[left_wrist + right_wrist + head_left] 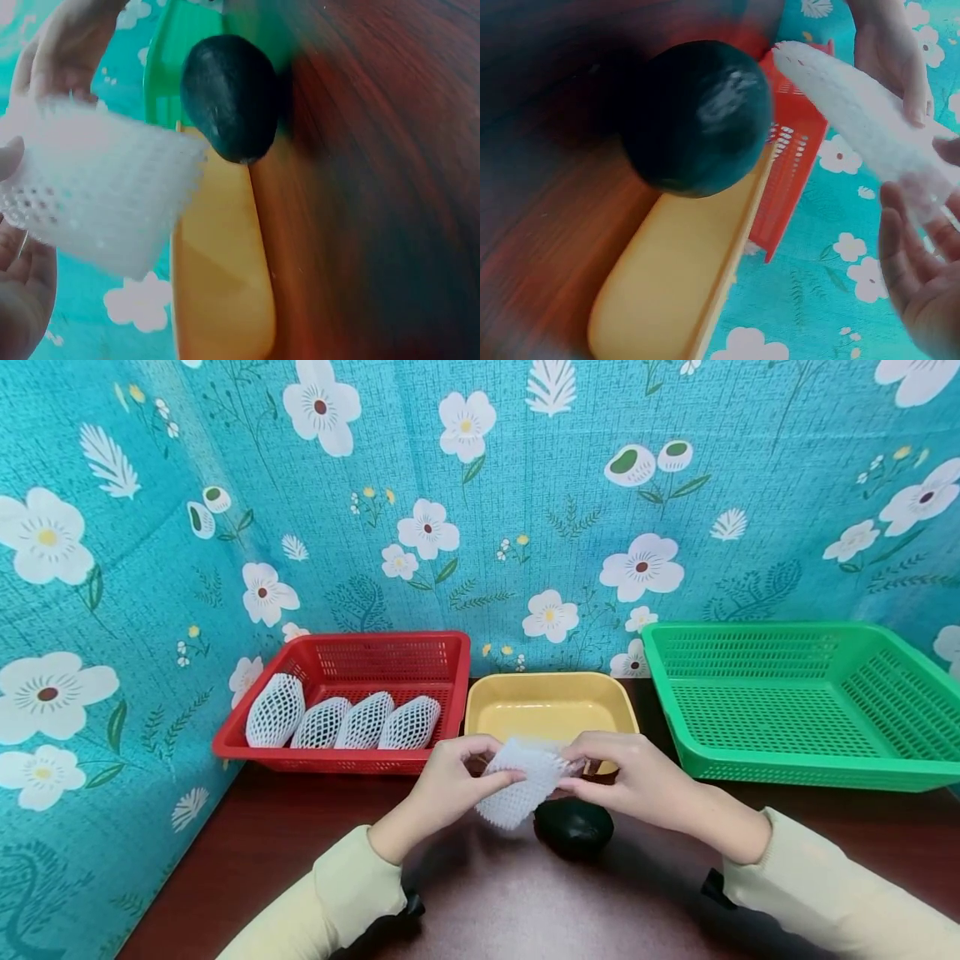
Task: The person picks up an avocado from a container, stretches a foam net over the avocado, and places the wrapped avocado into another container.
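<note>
A white foam net sleeve point(521, 781) is held up between both hands above the table. My left hand point(450, 783) pinches its left side, thumb lying across the front of the mesh. At the other end, my right hand point(643, 777) grips the sleeve's edge between thumb and fingers. The sleeve looks flattened in the right wrist view, with nothing showing inside. A dark, smooth avocado point(573, 828) lies on the table just below the right hand. It shows large in the left wrist view as a dark oval avocado point(231, 97).
A red basket point(337, 760) at the back left holds several pieces in white foam nets point(363, 722). Behind the hands stands a yellow tray point(551, 693), and a green basket point(795, 760) is at the back right. Flowered blue cloth point(480, 510) hangs behind.
</note>
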The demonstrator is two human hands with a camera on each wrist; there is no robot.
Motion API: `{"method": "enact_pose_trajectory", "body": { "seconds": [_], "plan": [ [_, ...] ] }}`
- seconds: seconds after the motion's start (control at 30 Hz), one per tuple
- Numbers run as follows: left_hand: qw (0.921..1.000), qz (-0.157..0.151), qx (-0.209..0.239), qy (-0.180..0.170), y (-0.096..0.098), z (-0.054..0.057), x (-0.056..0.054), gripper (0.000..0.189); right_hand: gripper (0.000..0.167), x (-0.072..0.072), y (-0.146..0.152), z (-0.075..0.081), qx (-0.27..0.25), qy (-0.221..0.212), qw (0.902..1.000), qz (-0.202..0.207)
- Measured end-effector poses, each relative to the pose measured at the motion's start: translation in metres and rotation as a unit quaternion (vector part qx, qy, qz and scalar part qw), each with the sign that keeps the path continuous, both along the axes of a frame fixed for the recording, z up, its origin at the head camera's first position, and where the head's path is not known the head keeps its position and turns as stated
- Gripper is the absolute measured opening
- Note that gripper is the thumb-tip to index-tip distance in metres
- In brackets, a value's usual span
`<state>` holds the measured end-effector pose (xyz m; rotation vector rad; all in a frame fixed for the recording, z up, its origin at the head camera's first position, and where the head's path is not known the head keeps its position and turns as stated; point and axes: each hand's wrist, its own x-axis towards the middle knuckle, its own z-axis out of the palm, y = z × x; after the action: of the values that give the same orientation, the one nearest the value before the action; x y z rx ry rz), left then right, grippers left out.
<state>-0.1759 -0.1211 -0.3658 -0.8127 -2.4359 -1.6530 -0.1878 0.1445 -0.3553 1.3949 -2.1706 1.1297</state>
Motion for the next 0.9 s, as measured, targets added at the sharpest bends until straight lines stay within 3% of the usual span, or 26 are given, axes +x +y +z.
{"method": "enact_pose_trajectory", "body": {
  "seconds": [0.1,0.17,0.27,0.37,0.47,0.6,0.7,0.9],
  "plan": [
    [0.9977,-0.016,-0.009,0.066,0.006,0.002,0.003,0.021,0.028,0.003,-0.005,0.003,0.01,-0.016,0.9998,-0.01],
    [0.996,-0.043,-0.006,0.078,0.008,0.002,0.004,0.03,0.029,0.003,-0.007,0.005,0.006,-0.013,0.9999,-0.002],
    [0.9952,-0.09,0.005,0.038,0.006,0.002,0.003,0.048,0.011,0.001,-0.008,0.004,-0.007,0.016,0.9995,0.025],
    [0.9922,-0.121,0.013,-0.026,0.0,0.001,0.0,0.061,0.02,-0.002,-0.006,0.003,-0.007,0.042,0.9971,0.063],
    [0.9888,-0.132,0.014,-0.067,-0.005,-0.002,-0.004,0.063,0.027,-0.003,-0.006,0.002,-0.004,0.07,0.9932,0.093],
    [0.9886,-0.128,0.018,-0.077,-0.007,-0.007,-0.008,0.045,0.024,-0.003,-0.005,0.001,-0.002,0.083,0.9905,0.11],
    [0.9921,-0.106,0.024,-0.062,-0.006,-0.007,-0.007,0.028,0.019,-0.002,-0.005,0.0,-0.003,0.063,0.9915,0.113],
    [0.9973,-0.057,0.029,-0.034,-0.008,-0.005,-0.006,0.022,0.015,-0.001,-0.004,-0.001,-0.03,0.075,0.9903,0.113]
  ]
}}
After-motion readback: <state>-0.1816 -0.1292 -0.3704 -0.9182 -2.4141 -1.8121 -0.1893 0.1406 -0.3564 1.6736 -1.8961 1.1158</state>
